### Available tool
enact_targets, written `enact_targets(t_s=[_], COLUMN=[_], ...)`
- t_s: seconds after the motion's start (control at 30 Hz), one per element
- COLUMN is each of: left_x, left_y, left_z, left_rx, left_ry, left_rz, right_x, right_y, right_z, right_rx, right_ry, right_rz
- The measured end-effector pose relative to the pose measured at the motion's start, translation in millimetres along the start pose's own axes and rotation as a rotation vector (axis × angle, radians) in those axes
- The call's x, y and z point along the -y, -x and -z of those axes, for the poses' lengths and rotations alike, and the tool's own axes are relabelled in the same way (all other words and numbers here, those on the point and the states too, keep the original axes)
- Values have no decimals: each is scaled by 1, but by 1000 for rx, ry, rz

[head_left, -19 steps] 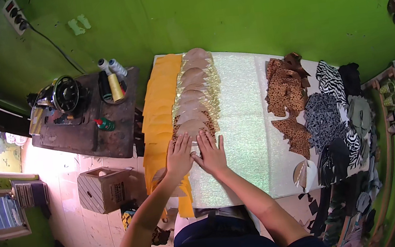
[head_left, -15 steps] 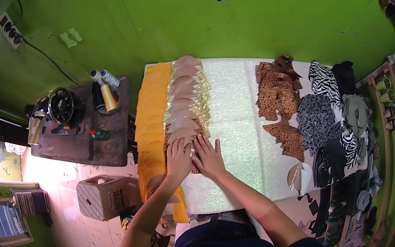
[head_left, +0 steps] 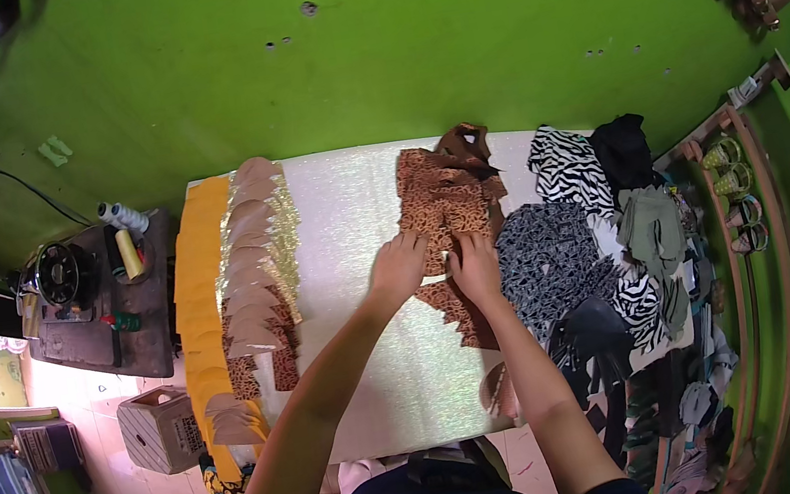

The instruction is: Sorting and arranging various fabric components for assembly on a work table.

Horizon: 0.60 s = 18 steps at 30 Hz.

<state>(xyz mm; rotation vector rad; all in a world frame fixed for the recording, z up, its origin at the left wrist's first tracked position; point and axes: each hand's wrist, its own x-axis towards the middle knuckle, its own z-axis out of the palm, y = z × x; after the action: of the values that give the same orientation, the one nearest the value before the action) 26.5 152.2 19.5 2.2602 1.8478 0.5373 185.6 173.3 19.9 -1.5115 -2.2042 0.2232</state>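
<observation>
Brown leopard-print fabric pieces [head_left: 438,190] lie in an overlapping stack near the table's middle. My left hand [head_left: 400,264] has its fingers closed on the stack's near left edge. At the near right edge, my right hand [head_left: 476,266] grips the same leopard print between thumb and fingers; its fingertips are partly hidden. Just below, another leopard-print piece [head_left: 461,319] lies partly under my right forearm. A long overlapping row of rounded beige pieces [head_left: 249,252], with glittery gold and leopard edges, runs down the left side beside yellow pieces [head_left: 196,305].
Grey patterned fabric [head_left: 553,255], zebra-print fabric [head_left: 566,167] and olive cloth [head_left: 653,231] crowd the table's right side. A sewing machine [head_left: 61,276] and thread cones [head_left: 124,219] stand on a dark table [head_left: 140,333] at left. Shoes hang on a wooden rack [head_left: 741,299].
Both hands have moved right, from the beige row to the leopard-print stack, and now grip its near edge. The view has swung right too.
</observation>
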Motion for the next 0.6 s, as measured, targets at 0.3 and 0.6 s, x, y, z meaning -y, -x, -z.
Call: enact_targets(t_s=[0.3,0.6], left_x=[-20,-14], left_y=[-34,22], left_z=[-1,49], left_rx=[-97,4], left_ry=[34,339], left_rz=[-151,107], right_x=[-16,-16], right_y=[-24,6], right_z=[0,40], right_rx=[151,319], right_ry=[-183,-560], right_rz=[93,-59])
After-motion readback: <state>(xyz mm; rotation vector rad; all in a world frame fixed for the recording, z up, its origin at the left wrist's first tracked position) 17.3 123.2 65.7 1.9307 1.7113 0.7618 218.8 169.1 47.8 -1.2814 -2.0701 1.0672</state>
